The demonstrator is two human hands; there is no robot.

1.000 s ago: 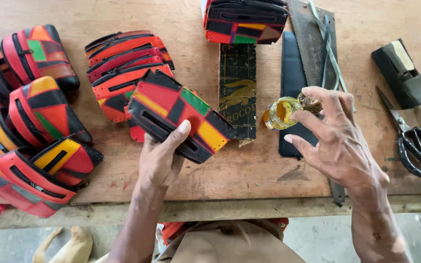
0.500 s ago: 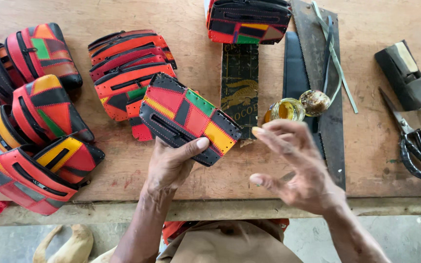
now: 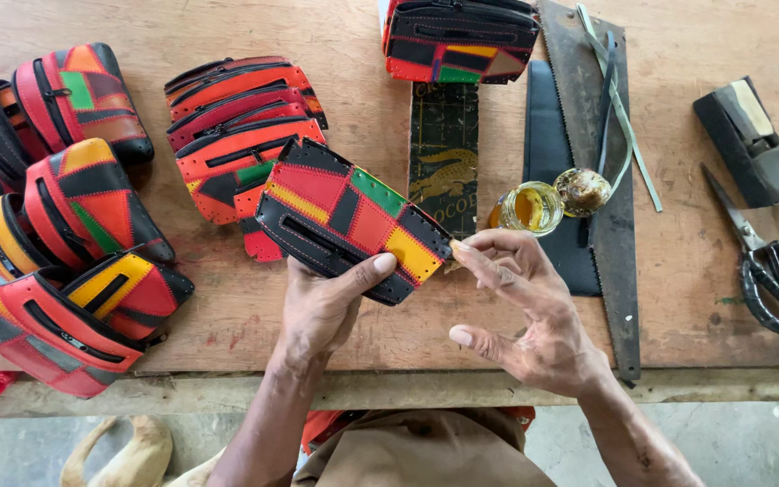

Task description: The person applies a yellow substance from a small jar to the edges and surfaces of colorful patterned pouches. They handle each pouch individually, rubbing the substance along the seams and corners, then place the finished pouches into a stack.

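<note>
A worn wooden workbench (image 3: 227, 298) is carrying everything, its near edge running just in front of the person. Stacks of finished patchwork pouches (image 3: 56, 225), stitched from red, black, yellow and green leather-like panels with dark zips, are lying along the left edge and toward the far middle, seemingly parked clear of the working spot. A dull, rusty handsaw blade (image 3: 601, 207) is lying flat from the far edge down to the near edge on the right, with black-handled scissors (image 3: 768, 266) resting beyond it near the right edge. The left hand (image 3: 322, 311) is gripping one patchwork pouch (image 3: 349, 216) from beneath, thumb pressing on its black zip border, tilting it up off the near middle of the bench so its end is facing the other hand. The right hand (image 3: 534, 329) is grasping nothing, fingers half curled, with a fingertip touching the pouch's right corner. A small open glass jar of amber liquid (image 3: 532, 207) is standing just beyond that hand, within easy reach, its round lid (image 3: 582, 191) beside it.
</note>
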